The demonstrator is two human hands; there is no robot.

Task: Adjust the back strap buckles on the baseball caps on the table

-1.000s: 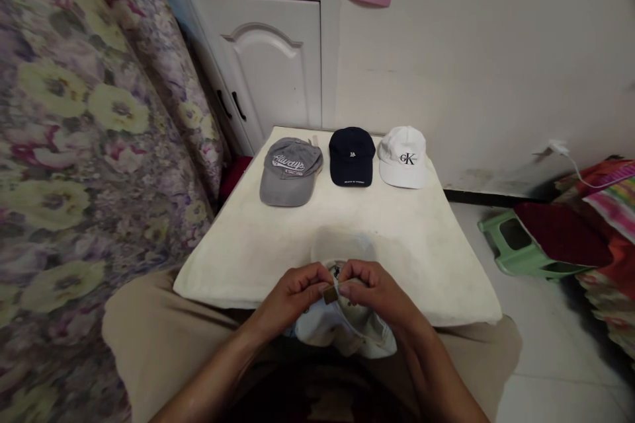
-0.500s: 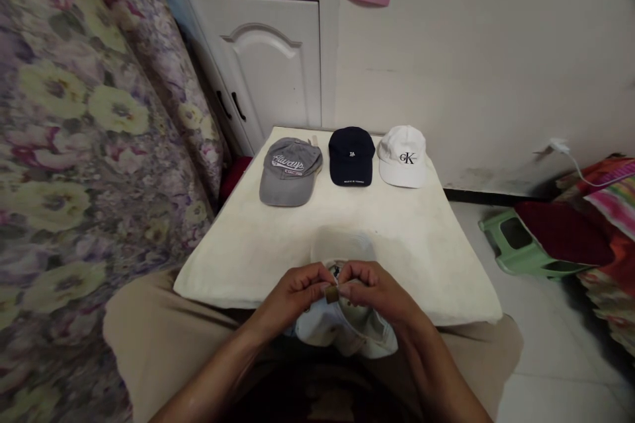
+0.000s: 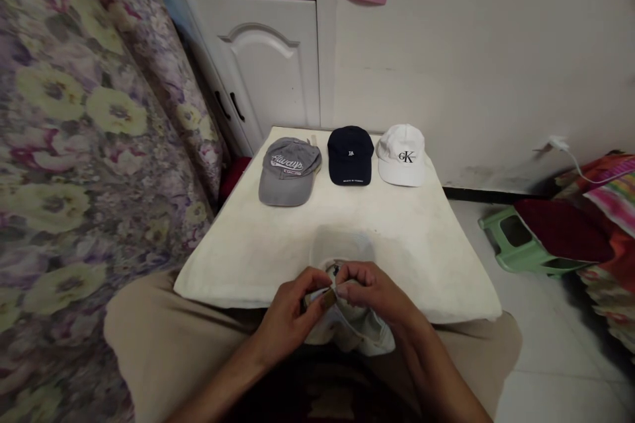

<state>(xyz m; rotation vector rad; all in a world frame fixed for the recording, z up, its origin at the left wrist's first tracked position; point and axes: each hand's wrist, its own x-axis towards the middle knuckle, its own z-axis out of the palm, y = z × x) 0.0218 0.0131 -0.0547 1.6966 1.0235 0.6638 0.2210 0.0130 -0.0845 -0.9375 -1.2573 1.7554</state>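
A pale cap (image 3: 342,246) lies at the table's near edge, its brim pointing away from me and its opening turned up toward me. At the back of this cap, my left hand (image 3: 290,307) is closed on the strap with a brass-coloured buckle (image 3: 326,298) between thumb and fingers. Right beside it, my right hand (image 3: 374,289) pinches the cap's strap end. The fingertips of both hands almost meet and hide much of the strap, so I cannot tell whether it is threaded through the buckle.
Along the far side of the cloth-covered table (image 3: 238,251) sit a grey cap (image 3: 288,175), a navy cap (image 3: 350,158) and a white cap (image 3: 403,157). A floral curtain (image 3: 99,178) hangs left, a white cabinet (image 3: 262,73) stands behind, and a green stool (image 3: 516,244) is right.
My left hand has turned and shifted slightly left and down, tilting the buckle. My right hand stays nearly in place, still pinching. The other caps have not moved.
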